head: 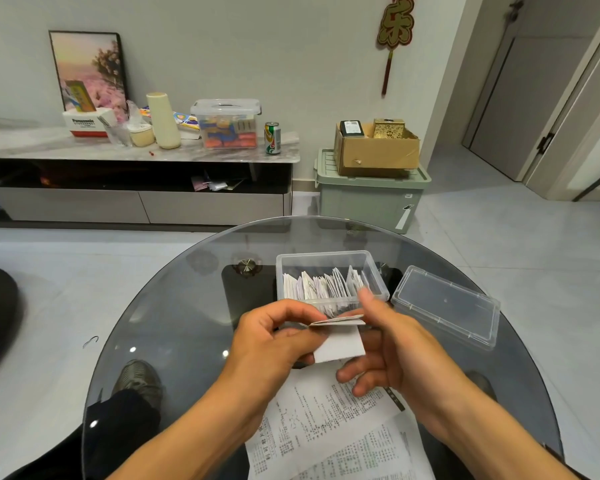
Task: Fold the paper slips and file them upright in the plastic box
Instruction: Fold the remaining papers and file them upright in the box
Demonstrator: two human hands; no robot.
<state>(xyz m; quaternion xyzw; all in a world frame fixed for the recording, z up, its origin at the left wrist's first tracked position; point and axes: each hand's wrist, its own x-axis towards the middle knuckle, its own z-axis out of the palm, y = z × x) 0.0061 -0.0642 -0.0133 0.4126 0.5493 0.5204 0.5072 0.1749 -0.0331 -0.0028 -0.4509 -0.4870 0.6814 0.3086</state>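
A clear plastic box (374, 268) stands on the round glass table, with several folded slips (323, 287) upright inside it. Just in front of the box I hold a white paper slip (340, 344), partly folded, its top edge doubled over and its lower flap hanging down. My left hand (274, 344) pinches the fold at its left end. My right hand (392, 344) pinches the right end with thumb and forefinger, its other fingers loosely curled below. Flat printed slips (329, 427) lie on the table under my hands.
The box's clear lid (445, 303) lies to the right of the box. The glass table's rim (146, 296) curves round on the left. A shoe (139, 379) shows through the glass. A cabinet and storage bins stand by the far wall.
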